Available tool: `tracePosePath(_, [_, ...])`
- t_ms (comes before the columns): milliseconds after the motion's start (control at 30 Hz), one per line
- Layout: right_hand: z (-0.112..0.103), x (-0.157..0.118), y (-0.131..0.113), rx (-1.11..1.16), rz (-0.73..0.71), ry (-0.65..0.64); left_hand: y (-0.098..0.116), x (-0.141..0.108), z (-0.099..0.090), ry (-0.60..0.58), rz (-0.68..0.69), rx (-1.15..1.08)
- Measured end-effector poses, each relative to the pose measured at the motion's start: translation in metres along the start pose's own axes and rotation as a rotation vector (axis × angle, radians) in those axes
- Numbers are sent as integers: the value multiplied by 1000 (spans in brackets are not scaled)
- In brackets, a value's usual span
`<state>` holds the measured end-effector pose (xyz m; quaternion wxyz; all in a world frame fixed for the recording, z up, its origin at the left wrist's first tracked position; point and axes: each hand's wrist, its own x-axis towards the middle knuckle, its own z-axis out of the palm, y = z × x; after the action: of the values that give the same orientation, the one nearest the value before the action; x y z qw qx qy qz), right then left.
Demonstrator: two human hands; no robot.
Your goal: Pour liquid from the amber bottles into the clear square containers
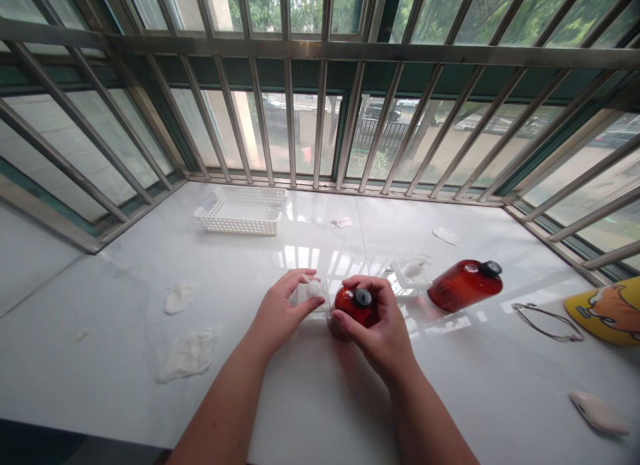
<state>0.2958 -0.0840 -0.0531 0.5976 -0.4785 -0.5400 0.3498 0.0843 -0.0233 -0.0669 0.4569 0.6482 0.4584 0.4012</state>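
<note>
At the middle of the white surface, my left hand (287, 308) closes on a small clear plastic box (320, 290). Something white shows at its top, near my thumb and fingertips. Just to the right, my right hand (383, 325) wraps round a red-brown bottle (344, 298) with a black cap (363, 297); the bottle stands close to the box, and my fingers hide part of its body. Farther right lies a second red-brown bottle (457, 288) on its side, its black cap pointing right. Beside it sits another clear plastic box (400, 275) with whitish stuff in it.
A white perforated basket (240, 225) stands at the back left. Crumpled white tissues (187, 355) lie about. On the right are a thin cord loop (547, 326), a yellow cylindrical object (607, 311) and a pale flat object (599, 413). Metal bars (320, 49) enclose the back and sides.
</note>
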Motion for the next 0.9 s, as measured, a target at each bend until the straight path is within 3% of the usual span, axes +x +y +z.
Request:
tracePosePath(267, [2, -2, 2, 61, 29, 29, 9, -2, -1, 92, 68, -294])
tracePosePath(433, [-1, -1, 1, -30, 4, -12, 13, -3, -8, 165, 90, -409])
tracePosePath(633, [2, -2, 2, 74, 36, 6, 13, -4, -9, 184, 100, -420])
tracePosePath(900, [2, -2, 2, 72, 35, 4, 19, -5, -11, 122, 151, -241])
